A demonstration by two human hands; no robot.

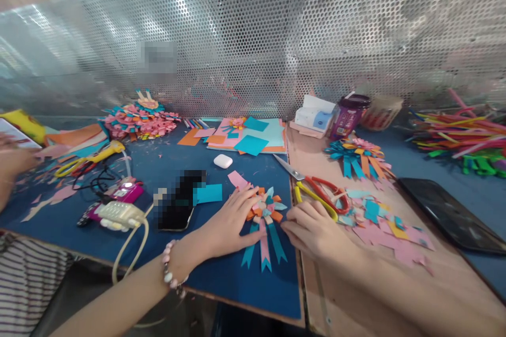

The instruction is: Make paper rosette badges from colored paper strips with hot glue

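On the blue table lies a paper rosette [268,205] with orange, pink and light blue loops and blue and pink forked tails [265,250]. My left hand [233,218], a bead bracelet at its wrist, rests on the rosette's left edge with fingers stretched out; the thumb crosses the tails. At the rosette's right side my right hand [312,226] is closed, its fingertips together, and what they hold is hidden. Just beyond my right hand are scissors with red handles [326,192] and a yellow-handled tool [316,201]. A blue paper piece [209,194] lies left of my left hand.
Paper sheets [272,134], a white case [223,161] and a phone [179,205] lie nearby. Paper scraps [395,231], another rosette [359,157] and a black phone [450,213] are at right. Left are glue guns [118,213] with cables and another person's hand [13,160].
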